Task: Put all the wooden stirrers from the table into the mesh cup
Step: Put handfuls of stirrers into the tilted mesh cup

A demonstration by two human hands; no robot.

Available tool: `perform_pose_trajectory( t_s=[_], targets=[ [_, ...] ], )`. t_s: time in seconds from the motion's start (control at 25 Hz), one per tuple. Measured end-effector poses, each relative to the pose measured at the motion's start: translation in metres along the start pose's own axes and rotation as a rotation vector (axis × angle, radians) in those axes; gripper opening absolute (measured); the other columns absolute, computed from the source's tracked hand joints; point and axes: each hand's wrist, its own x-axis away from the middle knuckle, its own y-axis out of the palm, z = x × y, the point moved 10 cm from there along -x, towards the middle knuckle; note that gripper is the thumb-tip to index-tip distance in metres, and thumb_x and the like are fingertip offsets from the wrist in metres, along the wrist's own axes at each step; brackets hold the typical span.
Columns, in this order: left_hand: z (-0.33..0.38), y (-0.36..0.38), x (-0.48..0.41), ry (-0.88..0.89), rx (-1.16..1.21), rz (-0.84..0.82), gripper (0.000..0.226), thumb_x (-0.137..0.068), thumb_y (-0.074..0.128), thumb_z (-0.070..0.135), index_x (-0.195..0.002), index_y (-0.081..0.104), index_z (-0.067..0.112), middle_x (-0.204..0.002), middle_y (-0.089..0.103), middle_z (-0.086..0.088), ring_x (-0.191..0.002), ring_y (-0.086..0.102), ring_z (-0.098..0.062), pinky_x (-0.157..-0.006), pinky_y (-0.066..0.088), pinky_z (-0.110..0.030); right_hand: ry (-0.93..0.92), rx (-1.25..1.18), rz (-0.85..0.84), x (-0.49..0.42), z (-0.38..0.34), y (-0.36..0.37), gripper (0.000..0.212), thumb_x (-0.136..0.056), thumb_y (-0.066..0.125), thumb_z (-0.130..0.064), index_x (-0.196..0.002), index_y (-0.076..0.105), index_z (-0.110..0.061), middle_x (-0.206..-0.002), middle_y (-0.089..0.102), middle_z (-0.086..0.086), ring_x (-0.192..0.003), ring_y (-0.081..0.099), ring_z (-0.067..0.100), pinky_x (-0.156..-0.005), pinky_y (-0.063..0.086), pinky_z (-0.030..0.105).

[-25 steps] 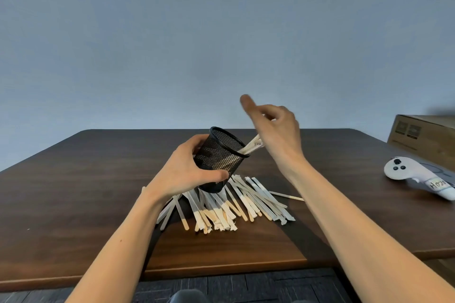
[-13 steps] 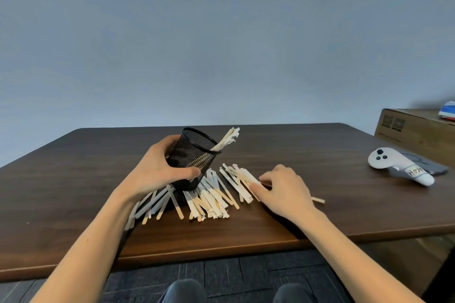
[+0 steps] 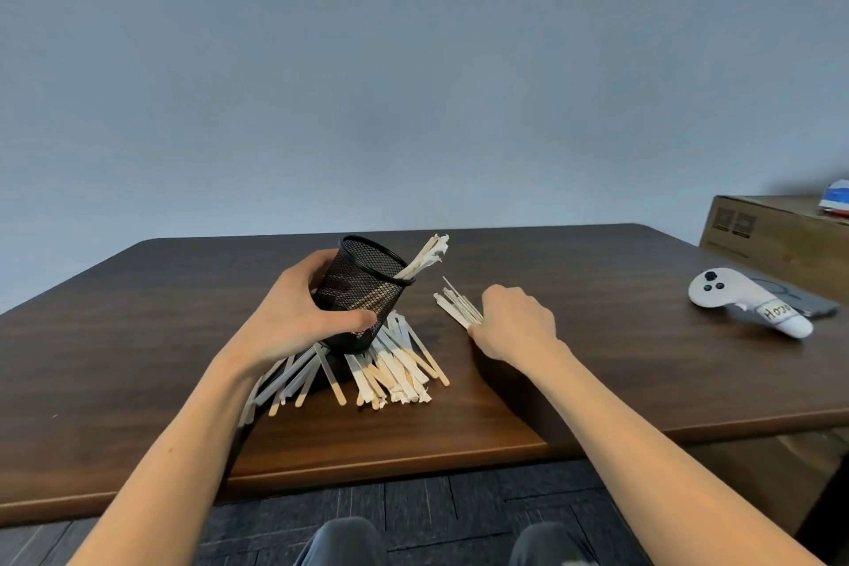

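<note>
A black mesh cup (image 3: 363, 290) is tilted to the right, with my left hand (image 3: 298, 313) wrapped around its side. Several wooden stirrers (image 3: 425, 260) poke out of its mouth. Under and in front of the cup, a fan of many loose stirrers (image 3: 390, 370) lies on the brown table (image 3: 138, 335). To the right of the cup, my right hand (image 3: 514, 322) is closed on a small bundle of stirrers (image 3: 457, 306) whose far ends point away to the left, just above the table.
A white game controller (image 3: 744, 301) lies at the right on the table. A cardboard box (image 3: 781, 234) stands behind it at the far right. The table's front edge runs close to my knees.
My right hand dropped from the cup's mouth to the table, closed on a bundle of stirrers from the right of the pile and drew them aside. The cup stays tilted in my left hand.
</note>
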Motion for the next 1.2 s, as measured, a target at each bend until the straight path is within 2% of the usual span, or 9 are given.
perform_pose_trajectory(
  t_s=[0.12, 0.24, 0.44, 0.6, 0.76, 1.0, 1.08, 1.16, 1.2],
  targets=[
    [0.000, -0.002, 0.002, -0.003, 0.004, 0.017, 0.062, -0.074, 0.090, 0.015, -0.125, 0.058, 0.029, -0.114, 0.071, 0.012, -0.094, 0.066, 0.017, -0.071, 0.049, -0.001, 0.050, -0.118, -0.075, -0.006, 0.002, 0.010, 0.008, -0.094, 0.056, -0.016, -0.098, 0.050, -0.014, -0.116, 0.064, 0.009, -0.106, 0.061, 0.032, -0.074, 0.041, 0.033],
    [0.001, -0.003, 0.004, -0.003, 0.001, 0.014, 0.060, -0.074, 0.090, 0.016, -0.123, 0.058, 0.031, -0.114, 0.071, 0.013, -0.095, 0.066, 0.016, -0.072, 0.049, -0.002, 0.117, -0.315, -0.080, -0.015, 0.014, 0.023, 0.007, -0.095, 0.052, -0.017, -0.094, 0.051, -0.011, -0.098, 0.058, 0.009, -0.088, 0.056, 0.029, -0.071, 0.042, 0.032],
    [0.002, -0.003, 0.004, 0.002, 0.006, 0.021, 0.060, -0.072, 0.093, 0.021, -0.119, 0.058, 0.035, -0.113, 0.072, 0.014, -0.095, 0.067, 0.016, -0.072, 0.049, -0.002, 0.115, -0.743, -0.055, -0.023, 0.024, 0.017, 0.038, -0.099, 0.047, -0.018, -0.062, 0.036, -0.012, -0.059, 0.038, 0.002, -0.052, 0.037, 0.017, -0.050, 0.029, 0.028],
    [0.001, -0.003, 0.005, -0.002, 0.011, 0.031, 0.061, -0.074, 0.091, 0.019, -0.124, 0.058, 0.030, -0.113, 0.071, 0.015, -0.095, 0.066, 0.017, -0.071, 0.048, 0.000, 0.118, -1.061, -0.045, -0.026, 0.014, 0.020, 0.025, -0.105, 0.033, -0.023, -0.093, 0.050, -0.009, -0.082, 0.053, 0.008, -0.065, 0.052, 0.018, -0.058, 0.048, 0.030],
    [0.001, -0.002, 0.005, 0.002, 0.006, 0.026, 0.064, -0.074, 0.091, 0.021, -0.127, 0.057, 0.029, -0.115, 0.070, 0.015, -0.097, 0.065, 0.017, -0.073, 0.048, 0.000, 0.087, -1.265, 0.016, -0.029, 0.005, 0.017, 0.026, -0.109, 0.029, -0.029, -0.111, 0.050, -0.013, -0.082, 0.049, 0.001, -0.050, 0.036, 0.008, -0.042, 0.031, 0.020],
    [0.003, -0.001, 0.006, 0.005, -0.005, 0.022, 0.065, -0.073, 0.091, 0.022, -0.128, 0.056, 0.029, -0.113, 0.068, 0.019, -0.095, 0.063, 0.021, -0.072, 0.047, 0.001, 0.037, -1.544, 0.073, -0.032, -0.002, 0.010, 0.046, -0.098, 0.041, -0.059, -0.103, 0.058, -0.017, -0.056, 0.035, -0.008, -0.040, 0.024, 0.006, -0.036, 0.019, 0.022],
    [0.005, 0.000, 0.007, 0.011, -0.006, 0.018, 0.070, -0.068, 0.091, 0.030, -0.128, 0.055, 0.031, -0.114, 0.067, 0.020, -0.097, 0.062, 0.022, -0.072, 0.047, 0.001, -0.048, -1.551, 0.075, -0.031, -0.007, 0.005, 0.039, -0.098, 0.049, -0.053, -0.098, 0.053, -0.014, -0.059, 0.035, -0.004, -0.040, 0.025, 0.007, -0.034, 0.023, 0.022],
    [0.006, 0.000, 0.007, 0.011, -0.011, 0.020, 0.070, -0.064, 0.086, 0.036, -0.127, 0.055, 0.033, -0.114, 0.067, 0.021, -0.097, 0.062, 0.022, -0.073, 0.047, 0.002, -0.137, -1.526, 0.110, -0.026, -0.011, -0.002, 0.028, -0.099, 0.052, -0.044, -0.098, 0.052, -0.015, -0.061, 0.040, 0.000, -0.041, 0.036, 0.009, -0.036, 0.042, 0.025],
    [0.007, 0.000, 0.008, 0.007, -0.009, 0.021, 0.069, -0.064, 0.086, 0.036, -0.126, 0.055, 0.034, -0.114, 0.067, 0.021, -0.097, 0.062, 0.021, -0.073, 0.047, 0.001, -0.166, -1.501, 0.136, -0.024, -0.011, -0.005, 0.025, -0.099, 0.055, -0.041, -0.100, 0.053, -0.016, -0.062, 0.046, 0.001, -0.044, 0.045, 0.011, -0.045, 0.054, 0.029]
  ],
)
